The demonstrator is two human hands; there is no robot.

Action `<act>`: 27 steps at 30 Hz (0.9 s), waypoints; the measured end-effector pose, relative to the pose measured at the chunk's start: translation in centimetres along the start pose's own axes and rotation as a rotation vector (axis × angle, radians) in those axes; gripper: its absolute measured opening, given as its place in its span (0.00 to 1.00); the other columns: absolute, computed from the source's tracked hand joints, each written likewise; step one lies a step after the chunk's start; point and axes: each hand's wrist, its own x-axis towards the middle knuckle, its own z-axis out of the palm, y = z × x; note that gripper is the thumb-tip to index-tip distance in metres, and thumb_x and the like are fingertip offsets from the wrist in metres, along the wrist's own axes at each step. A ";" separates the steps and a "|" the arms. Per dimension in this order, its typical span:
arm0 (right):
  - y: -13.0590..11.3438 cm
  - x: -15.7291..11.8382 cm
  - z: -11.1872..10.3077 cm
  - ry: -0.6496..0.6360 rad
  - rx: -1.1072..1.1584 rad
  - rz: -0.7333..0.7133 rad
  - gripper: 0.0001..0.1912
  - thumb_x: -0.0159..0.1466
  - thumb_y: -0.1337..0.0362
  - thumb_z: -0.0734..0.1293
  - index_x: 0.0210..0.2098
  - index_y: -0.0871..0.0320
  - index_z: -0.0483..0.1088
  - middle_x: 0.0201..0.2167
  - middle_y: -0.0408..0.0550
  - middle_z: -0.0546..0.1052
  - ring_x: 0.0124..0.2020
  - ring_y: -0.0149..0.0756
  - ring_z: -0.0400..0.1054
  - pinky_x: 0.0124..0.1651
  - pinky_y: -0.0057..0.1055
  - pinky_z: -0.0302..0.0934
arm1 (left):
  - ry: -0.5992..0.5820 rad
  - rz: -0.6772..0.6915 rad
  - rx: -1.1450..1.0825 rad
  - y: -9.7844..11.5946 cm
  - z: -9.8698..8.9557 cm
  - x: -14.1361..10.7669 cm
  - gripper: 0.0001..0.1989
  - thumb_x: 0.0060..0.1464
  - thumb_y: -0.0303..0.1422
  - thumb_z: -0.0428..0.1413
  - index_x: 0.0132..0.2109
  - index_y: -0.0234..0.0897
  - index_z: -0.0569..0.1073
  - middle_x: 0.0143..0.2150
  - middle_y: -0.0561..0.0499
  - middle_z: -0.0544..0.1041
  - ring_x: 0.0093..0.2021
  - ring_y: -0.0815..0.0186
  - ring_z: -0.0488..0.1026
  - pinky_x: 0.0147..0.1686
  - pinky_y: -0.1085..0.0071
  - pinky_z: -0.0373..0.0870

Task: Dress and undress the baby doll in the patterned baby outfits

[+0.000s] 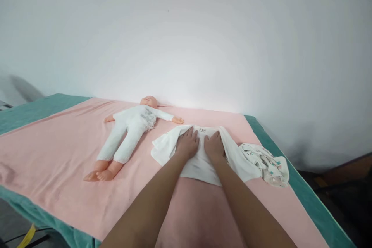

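Note:
A small white garment (200, 166) lies spread open on the pink cloth, its printed neck label showing at the top. My left hand (188, 142) rests flat on the inside of the garment, left of the label, fingers spread and partly under the folded edge. On the label's other side, my right hand (214, 145) presses on the fabric with its fingers stretched out, near the right flap. To the left a baby doll (128, 128) with a white cloth body lies on its back, one arm reaching toward the garment.
A crumpled patterned cloth (269, 164) touches the garment's right side. The pink cloth (58, 151) covers a green-covered table (314, 201). Behind it stands a white wall (186, 38). Dark objects are at the far right, and a yellow strip (27, 236) is at the lower left.

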 end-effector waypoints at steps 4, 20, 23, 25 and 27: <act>0.0 1.3 0.2 0.047 0.027 0.000 0.33 0.64 0.62 0.54 0.62 0.81 0.51 0.60 0.75 0.61 0.62 0.56 0.55 0.62 0.44 0.50 | -0.002 -0.050 -0.070 -0.2 0.2 0.9 0.28 0.66 0.43 0.35 0.68 0.39 0.56 0.72 0.45 0.51 0.69 0.58 0.53 0.65 0.59 0.55; 1.3 3.1 2.3 -0.091 -0.071 -0.107 0.37 0.68 0.56 0.51 0.63 0.87 0.49 0.64 0.79 0.55 0.67 0.57 0.46 0.67 0.45 0.39 | -0.019 0.016 -0.009 -2.0 1.8 3.4 0.27 0.67 0.33 0.35 0.67 0.21 0.54 0.70 0.35 0.53 0.72 0.60 0.44 0.69 0.59 0.46; 0.8 2.5 2.1 -0.113 -0.082 -0.069 0.36 0.69 0.57 0.50 0.64 0.86 0.48 0.65 0.78 0.54 0.67 0.57 0.47 0.67 0.46 0.41 | -0.027 0.003 0.020 -1.4 1.5 3.0 0.26 0.66 0.32 0.36 0.66 0.22 0.57 0.69 0.36 0.56 0.71 0.61 0.46 0.69 0.59 0.47; 0.3 1.8 1.8 -0.125 -0.087 -0.049 0.36 0.69 0.58 0.49 0.65 0.85 0.47 0.65 0.77 0.53 0.68 0.56 0.47 0.66 0.47 0.43 | -0.025 -0.033 0.044 -0.8 1.2 2.5 0.27 0.66 0.32 0.36 0.66 0.22 0.57 0.69 0.36 0.56 0.71 0.59 0.48 0.68 0.59 0.48; -0.1 0.9 1.5 -0.136 -0.094 -0.042 0.35 0.69 0.58 0.49 0.66 0.83 0.47 0.66 0.76 0.52 0.68 0.56 0.46 0.66 0.48 0.43 | -0.018 -0.084 0.068 -0.2 0.9 1.7 0.27 0.66 0.33 0.36 0.66 0.23 0.57 0.69 0.36 0.57 0.70 0.58 0.49 0.67 0.58 0.49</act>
